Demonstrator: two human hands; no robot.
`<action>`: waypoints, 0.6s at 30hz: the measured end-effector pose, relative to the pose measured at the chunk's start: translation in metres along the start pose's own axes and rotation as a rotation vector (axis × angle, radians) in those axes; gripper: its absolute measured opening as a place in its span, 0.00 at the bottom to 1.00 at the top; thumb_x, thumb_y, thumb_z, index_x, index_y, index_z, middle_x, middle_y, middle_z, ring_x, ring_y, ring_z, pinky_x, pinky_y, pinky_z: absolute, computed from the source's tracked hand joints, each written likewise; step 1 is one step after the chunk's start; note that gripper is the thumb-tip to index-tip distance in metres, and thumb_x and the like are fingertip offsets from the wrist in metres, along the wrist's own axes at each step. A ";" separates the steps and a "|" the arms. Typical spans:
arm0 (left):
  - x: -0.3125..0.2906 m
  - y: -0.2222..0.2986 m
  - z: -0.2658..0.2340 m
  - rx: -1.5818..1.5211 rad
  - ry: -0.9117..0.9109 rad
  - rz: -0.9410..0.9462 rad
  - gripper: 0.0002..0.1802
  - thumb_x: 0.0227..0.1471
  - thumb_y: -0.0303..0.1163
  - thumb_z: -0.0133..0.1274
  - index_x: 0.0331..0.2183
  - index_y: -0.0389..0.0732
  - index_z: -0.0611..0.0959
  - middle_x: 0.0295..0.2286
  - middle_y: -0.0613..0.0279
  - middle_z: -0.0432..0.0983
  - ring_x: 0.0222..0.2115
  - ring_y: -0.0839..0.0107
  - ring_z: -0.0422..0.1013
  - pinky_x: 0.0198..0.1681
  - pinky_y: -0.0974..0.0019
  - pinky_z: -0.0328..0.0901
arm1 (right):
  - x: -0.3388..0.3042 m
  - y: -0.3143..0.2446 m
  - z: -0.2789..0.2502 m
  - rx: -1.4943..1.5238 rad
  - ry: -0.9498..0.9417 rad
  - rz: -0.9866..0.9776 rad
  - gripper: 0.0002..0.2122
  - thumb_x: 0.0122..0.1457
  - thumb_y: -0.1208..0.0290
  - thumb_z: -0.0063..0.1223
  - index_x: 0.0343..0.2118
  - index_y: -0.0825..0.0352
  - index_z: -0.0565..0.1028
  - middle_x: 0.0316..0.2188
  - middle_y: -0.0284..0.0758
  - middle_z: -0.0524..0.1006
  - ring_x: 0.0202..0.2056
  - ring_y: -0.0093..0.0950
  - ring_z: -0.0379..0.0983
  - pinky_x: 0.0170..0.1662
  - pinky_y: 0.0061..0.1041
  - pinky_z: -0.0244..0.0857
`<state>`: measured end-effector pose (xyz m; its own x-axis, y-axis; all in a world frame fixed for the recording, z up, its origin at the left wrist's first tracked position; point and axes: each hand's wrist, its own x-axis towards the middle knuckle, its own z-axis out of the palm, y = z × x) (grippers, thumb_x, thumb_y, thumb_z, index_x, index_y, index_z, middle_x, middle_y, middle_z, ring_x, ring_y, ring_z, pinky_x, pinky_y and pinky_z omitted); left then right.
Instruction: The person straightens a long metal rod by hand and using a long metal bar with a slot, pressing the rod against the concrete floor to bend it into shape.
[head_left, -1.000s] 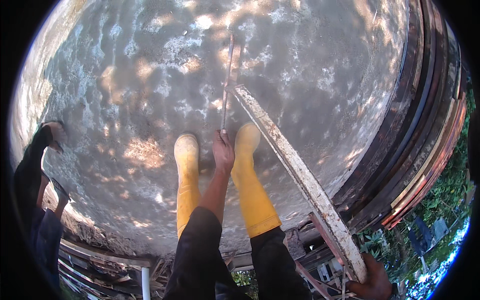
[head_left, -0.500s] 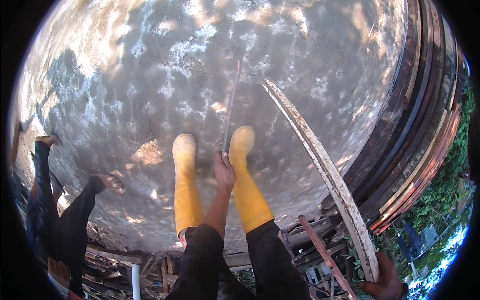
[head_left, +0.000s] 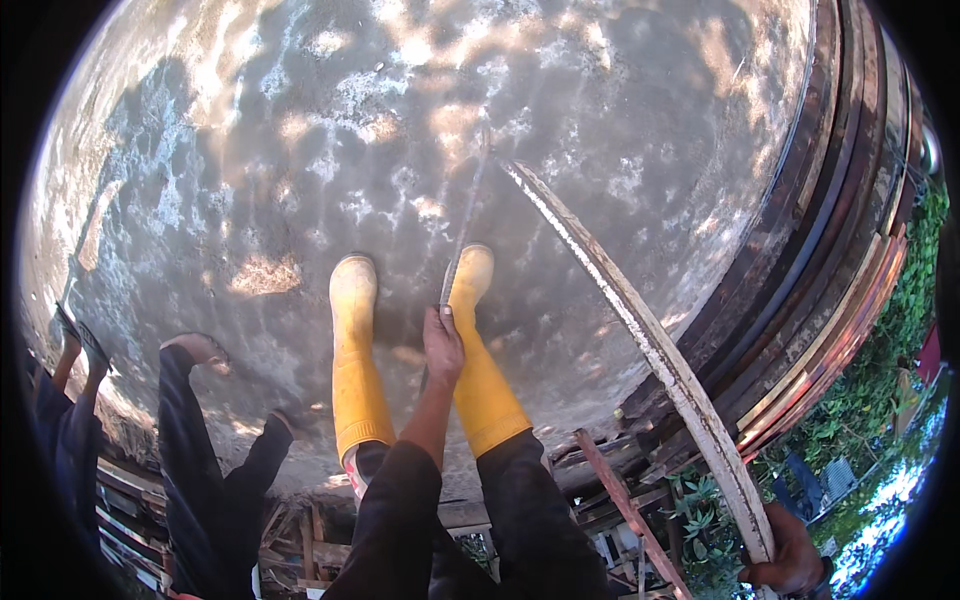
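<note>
My left hand [head_left: 443, 345] reaches down between my legs, fingers wrapped round a long thin metal rod [head_left: 466, 220]. The rod points away from me over the concrete, passing by my right boot, and a short piece of it shows behind the hand. At the lower right my right hand [head_left: 785, 555] grips the near end of a long wooden batten [head_left: 625, 305] with flaking white paint. The batten slants forward and left, its far end close to the rod's far end. Whether either tip touches the ground I cannot tell.
I stand in yellow rubber boots [head_left: 360, 350] on a patchy concrete floor [head_left: 580, 120]. Long boards [head_left: 790, 260] lie stacked along the right, with green plants beyond. Scrap wood [head_left: 310, 545] lies behind me. Left, a barefoot person's dark trousers [head_left: 195, 460] and another person's sandalled feet [head_left: 85, 335] show.
The barefoot person at the left has stepped closer to me, and a second person's feet have come into view. My hands keep their hold; the batten's far end sits slightly nearer the rod.
</note>
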<state>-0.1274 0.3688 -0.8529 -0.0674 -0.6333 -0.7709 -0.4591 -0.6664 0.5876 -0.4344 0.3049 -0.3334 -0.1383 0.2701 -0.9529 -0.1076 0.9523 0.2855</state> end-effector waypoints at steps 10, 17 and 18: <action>-0.002 -0.024 0.002 -0.083 -0.034 -0.056 0.17 0.65 0.39 0.35 0.34 0.35 0.70 0.27 0.55 0.69 0.28 0.68 0.65 0.35 0.63 0.63 | -0.011 0.017 -0.008 0.186 -0.025 0.041 0.40 0.47 0.74 0.64 0.62 0.70 0.55 0.56 0.39 0.65 0.56 0.28 0.60 0.59 0.30 0.54; 0.002 -0.012 -0.006 0.055 -0.029 -0.063 0.18 0.65 0.40 0.35 0.32 0.34 0.68 0.25 0.53 0.68 0.27 0.65 0.65 0.35 0.61 0.63 | 0.002 -0.007 0.017 -0.167 0.001 -0.022 0.38 0.46 0.74 0.64 0.61 0.70 0.57 0.52 0.38 0.67 0.50 0.28 0.64 0.53 0.30 0.59; 0.002 -0.010 -0.007 0.137 -0.022 -0.057 0.18 0.65 0.40 0.35 0.32 0.34 0.68 0.25 0.52 0.68 0.27 0.65 0.65 0.34 0.61 0.63 | 0.003 -0.008 0.020 -0.017 0.003 -0.002 0.38 0.46 0.74 0.64 0.61 0.70 0.57 0.52 0.37 0.68 0.49 0.28 0.64 0.52 0.30 0.60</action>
<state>-0.1166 0.3712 -0.8585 -0.0565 -0.5864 -0.8080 -0.5792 -0.6399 0.5049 -0.4145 0.3005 -0.3403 -0.1407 0.2677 -0.9532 -0.1245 0.9503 0.2853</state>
